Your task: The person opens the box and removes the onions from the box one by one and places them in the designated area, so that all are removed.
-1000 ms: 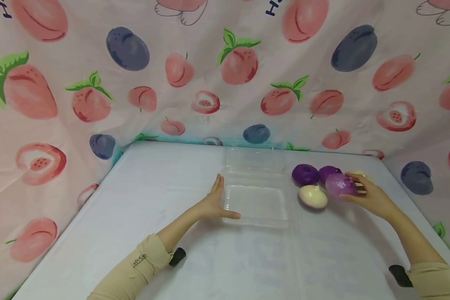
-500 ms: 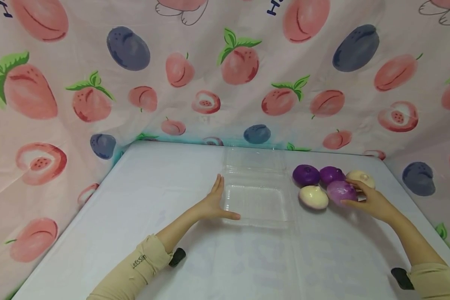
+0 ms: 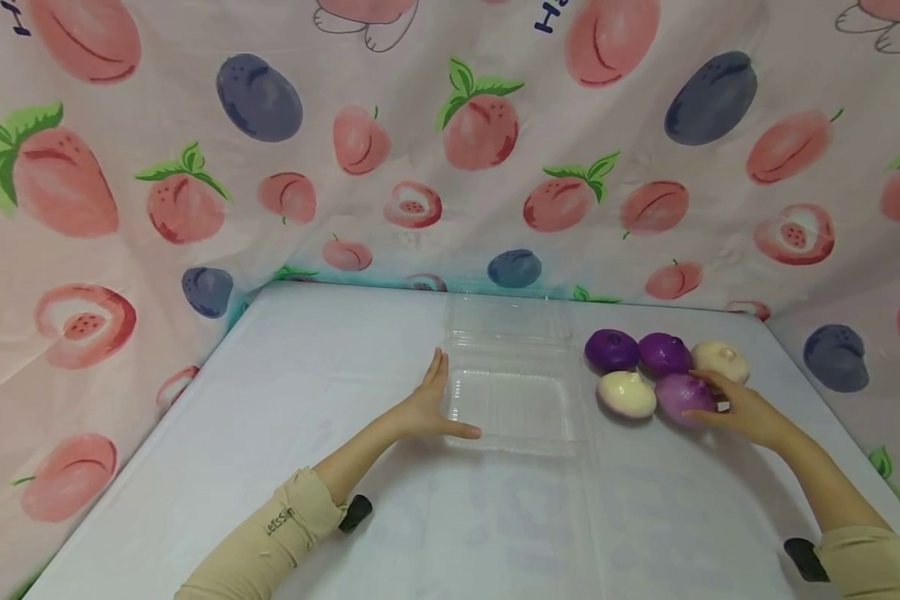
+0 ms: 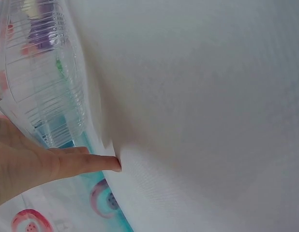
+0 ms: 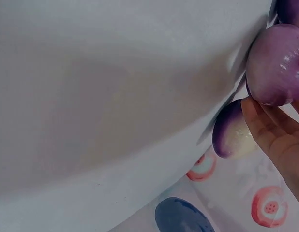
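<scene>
My right hand grips a light purple onion from its right side, thumb in front and fingers behind, low at the table. In the right wrist view the same onion sits at the fingertips. Beside it lie a white onion on the left, two darker purple onions behind, and a cream onion at the back right. My left hand has straight, spread fingers along the left side of a clear plastic box. Its lid is folded back, away from me.
A white-covered table carries everything. Behind and at the sides hangs a pink fruit-print cloth, meeting the table's far edge. The onions stand close together to the right of the box.
My right hand has brought the light purple onion down and slightly toward me, to the table. The cream onion behind has come into view. My left hand and the box have stayed still.
</scene>
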{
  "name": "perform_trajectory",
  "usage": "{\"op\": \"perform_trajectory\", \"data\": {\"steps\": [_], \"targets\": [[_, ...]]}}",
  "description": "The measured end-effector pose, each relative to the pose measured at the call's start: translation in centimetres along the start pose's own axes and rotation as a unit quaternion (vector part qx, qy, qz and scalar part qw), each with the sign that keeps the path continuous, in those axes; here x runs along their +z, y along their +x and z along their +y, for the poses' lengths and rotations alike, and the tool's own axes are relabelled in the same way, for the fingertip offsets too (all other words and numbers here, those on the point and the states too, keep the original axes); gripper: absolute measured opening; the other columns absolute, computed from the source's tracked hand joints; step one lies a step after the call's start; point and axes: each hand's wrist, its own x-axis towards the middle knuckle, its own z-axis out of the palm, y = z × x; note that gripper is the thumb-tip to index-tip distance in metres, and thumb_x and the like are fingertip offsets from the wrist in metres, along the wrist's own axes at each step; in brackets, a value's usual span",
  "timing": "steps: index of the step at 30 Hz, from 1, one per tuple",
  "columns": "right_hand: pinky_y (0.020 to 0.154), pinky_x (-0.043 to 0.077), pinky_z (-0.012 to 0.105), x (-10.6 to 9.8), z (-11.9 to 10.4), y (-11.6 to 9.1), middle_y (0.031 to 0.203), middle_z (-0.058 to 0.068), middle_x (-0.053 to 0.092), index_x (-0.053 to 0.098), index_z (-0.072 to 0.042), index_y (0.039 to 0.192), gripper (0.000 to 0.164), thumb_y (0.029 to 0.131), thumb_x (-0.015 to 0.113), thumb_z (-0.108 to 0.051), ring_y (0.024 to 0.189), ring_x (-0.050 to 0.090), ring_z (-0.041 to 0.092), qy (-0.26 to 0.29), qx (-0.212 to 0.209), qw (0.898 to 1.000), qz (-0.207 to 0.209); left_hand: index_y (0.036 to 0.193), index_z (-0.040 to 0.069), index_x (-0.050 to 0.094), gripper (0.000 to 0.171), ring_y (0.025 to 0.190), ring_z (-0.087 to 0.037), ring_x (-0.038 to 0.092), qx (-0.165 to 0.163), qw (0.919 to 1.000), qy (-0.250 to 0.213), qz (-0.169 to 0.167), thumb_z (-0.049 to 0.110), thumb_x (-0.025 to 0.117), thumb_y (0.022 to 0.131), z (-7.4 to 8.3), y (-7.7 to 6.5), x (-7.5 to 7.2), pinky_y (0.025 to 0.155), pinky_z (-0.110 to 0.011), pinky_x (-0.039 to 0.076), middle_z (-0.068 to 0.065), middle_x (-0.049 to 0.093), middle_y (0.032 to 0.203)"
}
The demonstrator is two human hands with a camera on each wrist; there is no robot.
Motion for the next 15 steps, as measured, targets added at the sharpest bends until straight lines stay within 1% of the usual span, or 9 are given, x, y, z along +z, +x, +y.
{"op": "perform_trajectory", "data": {"steps": [9, 15], "targets": [[0.084, 0.047, 0.059, 0.08, 0.07, 0.24, 0.13, 0.043, 0.039, 0.035, 0.016, 0.133, 0.07, 0.086, 0.069, -0.022, 0.11, 0.048, 0.057, 0.0, 0.004, 1.0, -0.006, 0.149, 0.0, -0.011, 0.13, 0.146, -0.034, -0.004, -0.003, 1.0, 0.002, 0.001, 0.046, 0.081, 0.069, -0.04, 0.08, -0.05, 0.116, -0.051, 0.02, -0.014, -0.021, 0.157], [0.087, 0.044, 0.062, 0.07, 0.1, 0.07, 0.133, 0.044, 0.034, 0.032, 0.015, 0.135, 0.071, 0.087, 0.067, -0.023, 0.113, 0.044, 0.058, -0.002, 0.013, 1.0, -0.015, 0.149, 0.002, -0.012, 0.13, 0.146, -0.032, -0.006, -0.003, 1.0, 0.008, -0.005, 0.047, 0.081, 0.069, -0.11, 0.07, -0.05, 0.116, -0.049, 0.018, -0.012, -0.022, 0.157]]}}
